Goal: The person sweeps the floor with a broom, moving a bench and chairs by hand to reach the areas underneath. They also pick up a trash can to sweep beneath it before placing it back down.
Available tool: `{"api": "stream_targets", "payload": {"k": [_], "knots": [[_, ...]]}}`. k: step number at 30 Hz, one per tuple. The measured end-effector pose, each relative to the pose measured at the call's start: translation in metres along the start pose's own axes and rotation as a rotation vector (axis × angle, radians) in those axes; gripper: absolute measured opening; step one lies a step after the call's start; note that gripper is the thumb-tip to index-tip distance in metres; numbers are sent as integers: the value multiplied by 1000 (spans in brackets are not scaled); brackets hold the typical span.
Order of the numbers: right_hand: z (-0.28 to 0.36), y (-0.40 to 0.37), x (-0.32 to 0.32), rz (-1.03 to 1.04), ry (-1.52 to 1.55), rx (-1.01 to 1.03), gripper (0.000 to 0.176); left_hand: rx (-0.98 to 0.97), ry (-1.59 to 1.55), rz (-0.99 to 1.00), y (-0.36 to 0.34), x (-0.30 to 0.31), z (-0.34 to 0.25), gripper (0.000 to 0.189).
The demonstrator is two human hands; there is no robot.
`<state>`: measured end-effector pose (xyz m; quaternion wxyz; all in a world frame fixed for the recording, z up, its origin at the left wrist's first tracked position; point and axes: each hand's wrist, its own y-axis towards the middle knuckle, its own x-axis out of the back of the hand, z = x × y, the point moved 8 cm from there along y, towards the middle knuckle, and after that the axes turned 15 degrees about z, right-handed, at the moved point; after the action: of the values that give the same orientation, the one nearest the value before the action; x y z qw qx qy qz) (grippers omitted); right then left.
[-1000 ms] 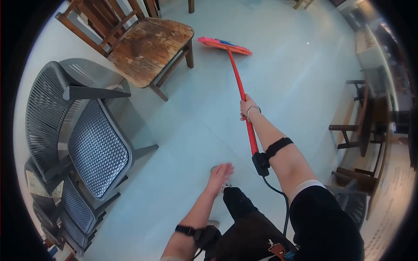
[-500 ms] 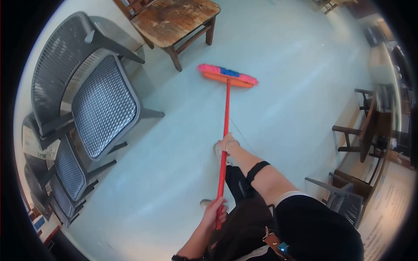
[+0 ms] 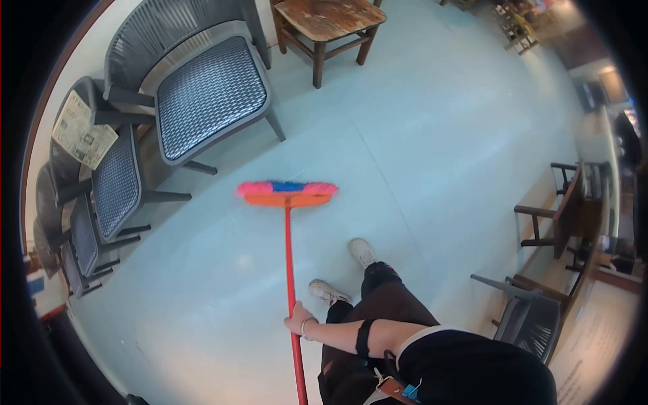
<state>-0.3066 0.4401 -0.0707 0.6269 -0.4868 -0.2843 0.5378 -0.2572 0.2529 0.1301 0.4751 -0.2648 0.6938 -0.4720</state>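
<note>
A broom with a long red handle [image 3: 291, 263] stretches down the middle of the head view. Its orange head [image 3: 289, 200], with pink and blue bristles, rests on the floor left of centre. My right hand [image 3: 300, 319] is wrapped round the handle, a bracelet at its wrist. Below this grip the handle runs out of the bottom of the view. My left hand is out of sight. Closest to the bristles stands a grey woven-seat armchair [image 3: 212, 91], apart from them.
More grey chairs [image 3: 116, 179] line the left wall, a printed sheet [image 3: 84, 130] on one. A worn wooden chair [image 3: 331, 19] stands at the top. Dark wooden furniture [image 3: 565, 209] and a grey chair [image 3: 533, 324] are on the right. My shoes [image 3: 362, 252] are on the pale floor [image 3: 459, 135].
The broom head has shifted left and nearer to me in view. My right hand has moved down and left with the handle. My left hand, earlier round the lower handle, has left the view.
</note>
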Motion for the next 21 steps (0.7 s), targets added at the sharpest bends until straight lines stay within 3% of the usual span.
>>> {"api": "stream_targets", "payload": {"k": [2,3,4,5,6,7,8,9,10,11,12,13,16,18,20,21], "knots": [[-1,-7,49,-166,40,52,37,-82,-22,64,2,-33,-22,30],[-4,-2,83,-196,102,116,31,-28,-43,-80,9,-58,-42,19],[13,-31,128,-351,38,131,28,-299,-97,390,31,-93,-59,40],[-8,-16,162,-372,276,157,22,-262,-160,250,52,-91,-52,43],[-26,7,208,-335,96,132,15,-231,-226,108,70,-91,-44,46],[-31,0,257,-490,163,202,14,-429,98,353,86,-122,-65,39],[-56,16,309,-456,166,135,10,-492,-462,737,106,-163,-71,42],[-83,34,361,-419,168,67,9,-477,-265,760,124,-194,-82,47],[-68,-15,378,-406,524,83,7,-658,177,732,135,-228,-96,47],[-63,-37,401,-414,598,165,7,-741,509,652,144,-251,-110,48],[-69,-44,423,-397,642,171,8,-924,731,550,155,-271,-124,42],[-77,-46,444,-354,651,169,9,-960,787,418,159,-286,-138,35],[-85,-30,443,-247,728,146,10,-979,699,411,178,-298,-162,18],[-76,-8,419,-44,811,168,12,-1189,472,483,176,-284,-182,8],[-53,6,374,-183,818,138,13,-1098,279,428,177,-230,-199,9],[-42,25,345,-115,794,115,14,-1153,289,391,167,-197,-211,11]]}}
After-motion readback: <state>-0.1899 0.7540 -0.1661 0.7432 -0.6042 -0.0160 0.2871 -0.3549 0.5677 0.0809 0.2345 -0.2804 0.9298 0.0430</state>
